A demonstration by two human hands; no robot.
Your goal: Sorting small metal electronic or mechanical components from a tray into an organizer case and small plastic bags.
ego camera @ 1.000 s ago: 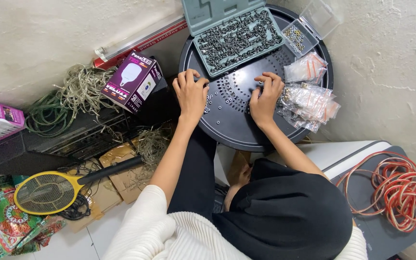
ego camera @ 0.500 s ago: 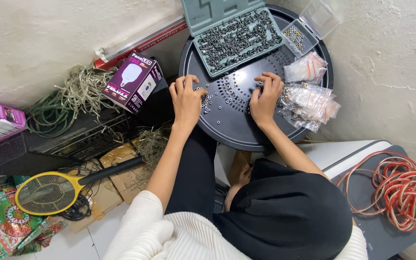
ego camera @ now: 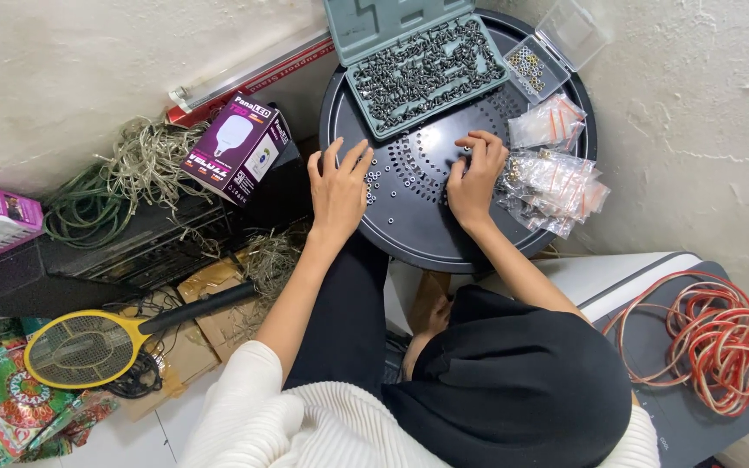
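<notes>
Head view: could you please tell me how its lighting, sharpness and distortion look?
Head view: soft, even light; faint sheen on the round black tray; clear bags glint; left hand and right hand sharp; wide-angle bending at the edges.

A purple bulb box [ego camera: 237, 147], 1 yellow racket-shaped swatter [ego camera: 88, 347], and, seemingly, coiled red cable [ego camera: 721, 347].

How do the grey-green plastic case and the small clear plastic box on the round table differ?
The grey-green plastic case is large, opaque and packed with dark metal screws; the small clear plastic box is much smaller, see-through and holds pale ring-shaped bits. Both lie open, lids back, side by side on the round dark table.
</notes>
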